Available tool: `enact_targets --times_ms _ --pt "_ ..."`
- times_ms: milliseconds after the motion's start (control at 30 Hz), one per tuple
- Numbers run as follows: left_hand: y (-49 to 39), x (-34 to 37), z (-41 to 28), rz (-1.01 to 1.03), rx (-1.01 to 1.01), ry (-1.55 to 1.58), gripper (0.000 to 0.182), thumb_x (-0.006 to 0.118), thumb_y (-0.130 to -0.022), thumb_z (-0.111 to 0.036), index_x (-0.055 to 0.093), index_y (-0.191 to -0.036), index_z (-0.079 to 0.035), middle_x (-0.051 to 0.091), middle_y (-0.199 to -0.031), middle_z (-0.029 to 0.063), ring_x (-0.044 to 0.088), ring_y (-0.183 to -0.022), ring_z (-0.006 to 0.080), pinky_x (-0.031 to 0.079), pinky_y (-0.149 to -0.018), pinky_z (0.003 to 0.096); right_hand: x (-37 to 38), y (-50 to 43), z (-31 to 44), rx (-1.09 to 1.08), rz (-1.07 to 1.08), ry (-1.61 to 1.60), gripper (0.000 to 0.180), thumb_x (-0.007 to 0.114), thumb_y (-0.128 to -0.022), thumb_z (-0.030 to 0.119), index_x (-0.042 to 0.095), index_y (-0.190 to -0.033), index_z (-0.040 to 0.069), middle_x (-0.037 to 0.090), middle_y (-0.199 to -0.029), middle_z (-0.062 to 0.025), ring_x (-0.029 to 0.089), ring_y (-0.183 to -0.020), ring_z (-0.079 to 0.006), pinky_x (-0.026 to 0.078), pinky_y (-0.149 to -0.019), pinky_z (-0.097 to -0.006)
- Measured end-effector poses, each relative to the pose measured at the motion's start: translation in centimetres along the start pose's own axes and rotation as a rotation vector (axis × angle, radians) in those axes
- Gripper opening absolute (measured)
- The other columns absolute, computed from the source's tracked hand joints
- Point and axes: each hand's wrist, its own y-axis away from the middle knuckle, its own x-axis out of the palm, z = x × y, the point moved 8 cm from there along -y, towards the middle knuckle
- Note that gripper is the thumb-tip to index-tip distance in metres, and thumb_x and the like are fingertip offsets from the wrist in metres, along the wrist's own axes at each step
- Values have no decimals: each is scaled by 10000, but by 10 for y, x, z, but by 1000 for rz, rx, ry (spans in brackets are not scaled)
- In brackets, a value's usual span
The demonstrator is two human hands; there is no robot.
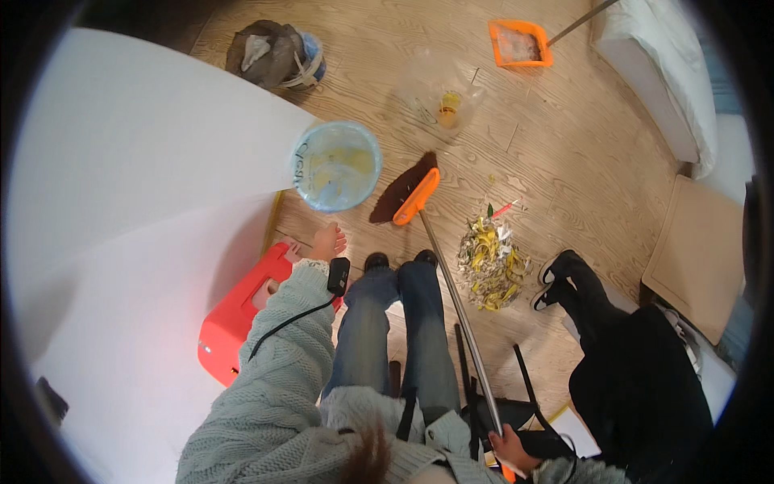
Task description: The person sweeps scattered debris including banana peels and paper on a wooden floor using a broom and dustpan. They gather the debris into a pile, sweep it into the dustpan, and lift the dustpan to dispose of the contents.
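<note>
My right hand (513, 449), at the lower right, is closed around the metal pole of a broom (417, 196) with an orange head and dark brown bristles. The bristles rest on the wood floor in front of my feet. With nothing in it and the fingers a little curled, my left hand (329, 241) is held just below a light-blue plastic bucket (376, 172), whose inside shows yellowish patches. To the right of the broom lies a heap of yellow peels and small debris (493, 263), with a thin red stick (503, 209) at its top edge.
A clear plastic bag (432, 81) holding something yellow lies ahead. Farther right is an orange dustpan (521, 43). A lined bin (266, 54) stands at the upper left, a red case (239, 314) left of my legs. At the right is a person in black (635, 387), beside a tan board (695, 257).
</note>
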Motion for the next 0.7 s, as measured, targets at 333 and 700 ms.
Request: enact_targets --times_ms 333,700 --pt "-107 47 -47 -381 803 -816 517 645 -729 -445 515 -988 -16 586 -713 195 571 -682 394 461 -611 469 -74 34 -23 308 -228 186 257 479 -920 276 559 -939 33 593 -739 -106 573 -595 -233 457 -519 -364" --pt "21 -102 186 -115 33 725 384 472 -843 -27 423 -1219 -87 513 -1173 104 549 -1024 272 517 -814 408 -146 61 128 -84 -489 763 311 593 -839 251 476 -695 2 510 -541 -185 559 -531 -334 422 -495 -405"
